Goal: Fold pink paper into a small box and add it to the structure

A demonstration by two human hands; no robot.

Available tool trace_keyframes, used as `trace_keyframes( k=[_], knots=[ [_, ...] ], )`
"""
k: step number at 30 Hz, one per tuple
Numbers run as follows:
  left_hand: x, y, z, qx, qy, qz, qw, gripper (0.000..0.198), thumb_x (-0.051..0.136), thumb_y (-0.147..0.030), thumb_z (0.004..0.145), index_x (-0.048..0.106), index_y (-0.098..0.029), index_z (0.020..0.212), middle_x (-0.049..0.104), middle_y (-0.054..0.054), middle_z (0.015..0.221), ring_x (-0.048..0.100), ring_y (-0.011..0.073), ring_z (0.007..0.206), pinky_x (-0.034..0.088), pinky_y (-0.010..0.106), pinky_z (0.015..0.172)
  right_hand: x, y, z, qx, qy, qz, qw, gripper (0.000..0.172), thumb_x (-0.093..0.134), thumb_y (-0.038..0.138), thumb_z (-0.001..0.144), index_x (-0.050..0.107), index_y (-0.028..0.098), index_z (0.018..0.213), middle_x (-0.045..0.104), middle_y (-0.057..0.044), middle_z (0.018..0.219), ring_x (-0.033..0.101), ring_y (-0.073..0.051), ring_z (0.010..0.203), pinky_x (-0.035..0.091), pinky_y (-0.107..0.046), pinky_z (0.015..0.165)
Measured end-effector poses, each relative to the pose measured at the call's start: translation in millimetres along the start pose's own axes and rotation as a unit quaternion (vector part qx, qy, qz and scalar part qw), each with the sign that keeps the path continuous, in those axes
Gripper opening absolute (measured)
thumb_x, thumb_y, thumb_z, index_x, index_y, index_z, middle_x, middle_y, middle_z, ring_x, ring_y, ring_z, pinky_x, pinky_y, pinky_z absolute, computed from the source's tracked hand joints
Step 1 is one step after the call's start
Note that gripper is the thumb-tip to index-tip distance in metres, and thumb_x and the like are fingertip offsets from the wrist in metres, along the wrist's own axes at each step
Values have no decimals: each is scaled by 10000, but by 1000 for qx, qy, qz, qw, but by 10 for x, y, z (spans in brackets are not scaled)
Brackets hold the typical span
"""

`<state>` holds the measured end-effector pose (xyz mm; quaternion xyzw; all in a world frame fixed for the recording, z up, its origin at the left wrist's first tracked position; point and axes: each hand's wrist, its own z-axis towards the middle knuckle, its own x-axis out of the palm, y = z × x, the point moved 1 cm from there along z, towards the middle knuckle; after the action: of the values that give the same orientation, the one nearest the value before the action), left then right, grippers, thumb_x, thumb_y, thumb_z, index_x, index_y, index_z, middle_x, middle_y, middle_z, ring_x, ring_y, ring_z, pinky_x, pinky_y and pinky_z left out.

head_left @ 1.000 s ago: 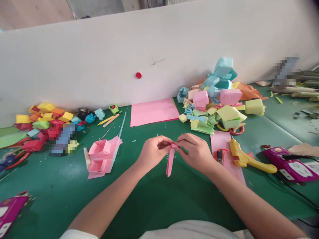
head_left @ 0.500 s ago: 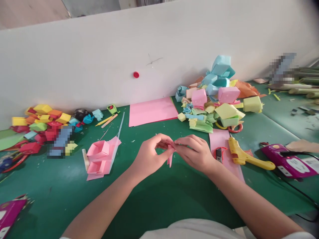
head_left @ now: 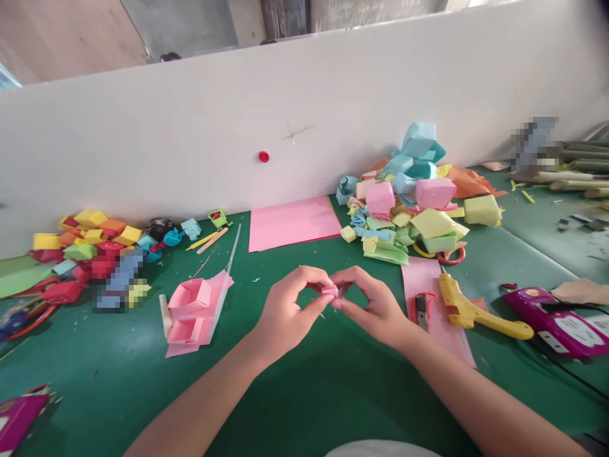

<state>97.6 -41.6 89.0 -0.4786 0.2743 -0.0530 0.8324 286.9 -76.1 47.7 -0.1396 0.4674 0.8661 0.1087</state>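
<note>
Above the middle of the green table, a small folded pink paper piece [head_left: 329, 290] is pinched between the fingertips of both hands. My left hand [head_left: 295, 304] grips its left side with thumb and forefinger. From the right, my right hand [head_left: 368, 301] closes thumb and forefinger on the other end. Two open pink paper boxes [head_left: 190, 296] rest on pink paper at the left. Pink sheets [head_left: 295, 223] lie behind my hands, by the white partition.
Coloured paper boxes [head_left: 435, 192] are heaped at the back right, others [head_left: 90, 236] at the back left. A yellow glue gun [head_left: 476, 312] and red-black cutter [head_left: 421, 311] lie right on pink paper [head_left: 445, 317]. Purple devices [head_left: 554, 320] sit at both sides.
The pink piece has been folded or turned and now looks shorter, with no strip hanging down. My right fingers have spread into a rounder pinch. The view has tilted up slightly.
</note>
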Motion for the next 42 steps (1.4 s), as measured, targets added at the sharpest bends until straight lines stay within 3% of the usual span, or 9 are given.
trace_keyframes(
  k=[4,7,13,20,25,30,34,37,42],
  knots=[
    [30,29,1,12,-6,-33,999,84,640,-233,953,678,-226,1027,676,43,1014,668,153,912,571,268,832,46,22,-10,3,-22,5,1000,113,639,337,965,630,229,931,670,-23,814,636,-167,722,523,-299,644],
    [60,83,-5,8,-11,-68,998,152,642,-234,952,691,-237,1096,672,50,1047,669,156,923,578,280,854,69,60,-8,1,-47,5,999,104,645,320,963,627,230,915,659,-11,773,623,-157,676,512,-290,606],
    [70,87,-5,10,-13,-103,995,69,652,-206,930,698,-221,979,640,48,988,646,161,919,574,269,811,66,79,15,-78,-72,-39,994,64,614,231,974,630,239,913,674,-22,808,626,-169,735,522,-317,660],
    [-41,-66,24,-28,21,30,999,53,635,-186,899,659,-219,932,665,45,979,646,183,915,550,302,841,22,73,44,-149,-55,-115,980,147,612,150,968,659,260,1054,726,-27,865,603,-174,750,526,-329,680],
    [-131,-112,42,-84,72,59,992,60,619,-256,928,661,-227,896,669,22,916,637,171,856,520,255,715,-17,61,47,-100,-7,-94,990,72,624,239,971,677,255,1017,736,-42,880,627,-199,811,542,-347,713],
    [-163,-8,55,-158,107,-24,981,137,626,-349,927,652,-214,920,628,8,841,558,138,711,469,240,626,-43,73,35,-39,4,-75,996,167,653,334,956,674,235,823,693,-30,722,603,-188,699,499,-326,623],
    [-150,93,77,-195,120,-128,965,180,680,-368,891,626,-205,942,607,4,836,541,117,695,450,220,609,-29,116,32,-56,18,-56,997,127,604,289,980,676,226,897,701,-35,763,578,-174,683,489,-327,641],
    [-108,146,89,-189,92,-181,961,231,741,-356,842,587,-202,919,624,15,855,563,120,716,467,218,614,-22,111,36,-51,11,-62,997,150,583,283,990,657,220,875,639,-21,694,525,-161,630,451,-301,578],
    [5,196,62,-143,14,-194,971,198,771,-327,820,638,-186,861,692,36,851,630,136,722,516,236,617,-28,67,45,-80,9,-68,994,106,572,229,993,658,225,930,682,-26,764,563,-165,694,486,-314,654]
  ],
)
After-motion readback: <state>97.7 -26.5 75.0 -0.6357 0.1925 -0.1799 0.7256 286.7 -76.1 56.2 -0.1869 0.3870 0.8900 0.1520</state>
